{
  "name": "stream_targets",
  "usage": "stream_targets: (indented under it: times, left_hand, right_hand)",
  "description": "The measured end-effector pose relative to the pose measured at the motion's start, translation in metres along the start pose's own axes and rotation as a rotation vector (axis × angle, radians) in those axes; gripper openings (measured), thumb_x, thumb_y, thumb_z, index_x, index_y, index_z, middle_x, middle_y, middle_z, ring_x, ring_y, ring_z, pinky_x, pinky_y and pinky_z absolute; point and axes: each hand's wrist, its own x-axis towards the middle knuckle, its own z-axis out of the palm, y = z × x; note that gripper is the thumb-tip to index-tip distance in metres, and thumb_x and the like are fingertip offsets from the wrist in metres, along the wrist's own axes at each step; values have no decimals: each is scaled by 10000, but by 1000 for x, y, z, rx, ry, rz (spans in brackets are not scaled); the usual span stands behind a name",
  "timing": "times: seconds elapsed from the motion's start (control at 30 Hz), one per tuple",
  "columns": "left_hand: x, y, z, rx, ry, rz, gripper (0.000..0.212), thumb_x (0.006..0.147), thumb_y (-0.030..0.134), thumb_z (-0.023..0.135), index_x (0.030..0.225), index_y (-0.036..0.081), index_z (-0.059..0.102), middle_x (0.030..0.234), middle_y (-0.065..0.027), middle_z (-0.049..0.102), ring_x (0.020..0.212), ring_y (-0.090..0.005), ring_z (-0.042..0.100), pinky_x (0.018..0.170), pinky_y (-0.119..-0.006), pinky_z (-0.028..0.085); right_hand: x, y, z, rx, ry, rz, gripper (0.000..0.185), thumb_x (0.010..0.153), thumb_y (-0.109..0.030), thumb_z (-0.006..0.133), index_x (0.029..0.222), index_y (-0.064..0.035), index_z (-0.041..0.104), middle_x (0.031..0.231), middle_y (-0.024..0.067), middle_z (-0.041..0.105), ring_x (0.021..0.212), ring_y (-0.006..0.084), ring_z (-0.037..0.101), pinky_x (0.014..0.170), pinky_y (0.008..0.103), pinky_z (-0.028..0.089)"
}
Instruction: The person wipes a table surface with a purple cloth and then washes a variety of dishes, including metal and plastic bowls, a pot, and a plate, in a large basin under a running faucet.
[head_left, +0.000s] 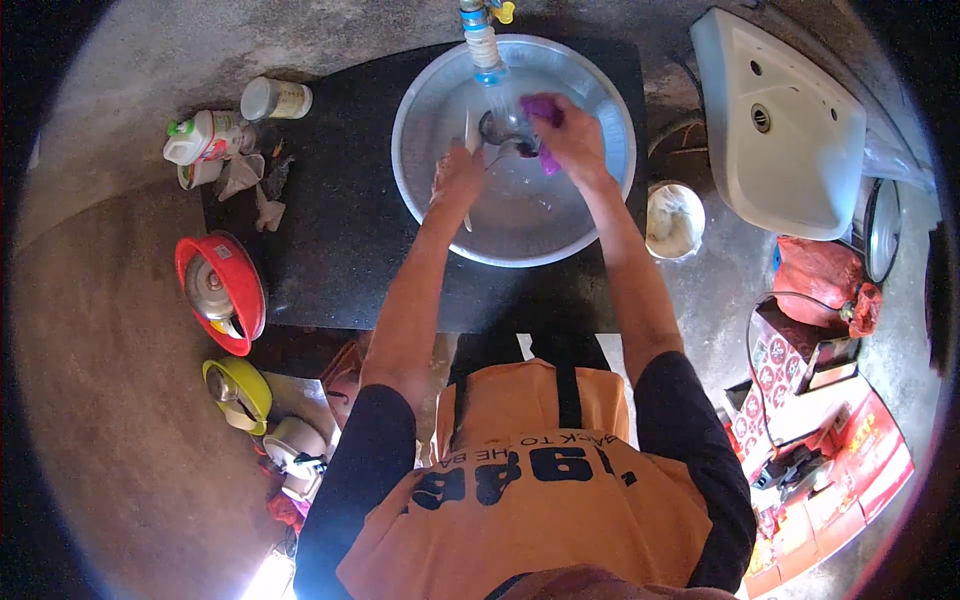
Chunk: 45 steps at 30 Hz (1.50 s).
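A wide metal basin (540, 244) stands on a dark table under a tap with a ribbed white and blue spout (484, 51). Water runs from the spout into it. Over the basin's left part, my left hand (459, 176) grips a thin-handled metal utensil, perhaps a ladle or spoon (517, 142), its head near the stream. A long pale strip (470, 129) shows above and below that hand; I cannot tell what it is or whether it is held. My right hand (574, 139) holds a purple cloth (541, 109) beside the falling water.
A white ceramic washbasin (795, 165) leans at the right, above a lined white bucket (675, 217). Left on the dark table (337, 225) are a lidded jar (277, 99) and a detergent bottle (199, 139). Beyond its left edge sit red (251, 292) and green (259, 394) basins.
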Motion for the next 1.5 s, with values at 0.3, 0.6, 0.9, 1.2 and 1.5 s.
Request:
stream_targets:
  times: [0.3,0.6,0.9,1.2,1.5]
  left_hand:
    - [-14,55,-25,66,-221,-82,455,869,387,450,961,-38,584,962,-267,595,951,-417,563,834,-472,444]
    - [-12,43,-29,6,-130,-202,450,859,366,482,961,-62,574,934,-278,594,918,-427,570,821,-469,450]
    - [-12,30,-5,-166,-117,-45,469,852,384,482,881,-71,597,902,-298,585,905,-431,568,792,-472,452]
    - [-33,27,-3,-646,-146,-301,362,855,308,556,599,54,528,452,-11,451,342,-116,420,312,-262,301]
    - [-19,32,-9,-673,-47,-338,349,847,346,562,636,74,506,451,15,400,352,-100,405,315,-251,286]
  right_hand:
    - [1,17,33,-252,0,-202,368,759,-231,574,1082,-63,517,1008,175,585,918,344,576,777,426,469]
    - [3,22,27,170,-202,-111,297,746,-223,559,990,-56,590,942,139,603,908,306,577,805,396,450]
    - [-7,2,41,500,139,347,276,848,-171,535,1079,-20,516,915,108,609,801,232,606,674,342,504]
    - [-10,67,38,1785,-22,652,259,860,-226,517,1023,-25,541,906,110,622,745,232,626,656,385,537]
    - [-40,72,31,1349,-204,537,293,841,-210,529,1027,16,513,909,118,612,723,220,627,670,391,544]
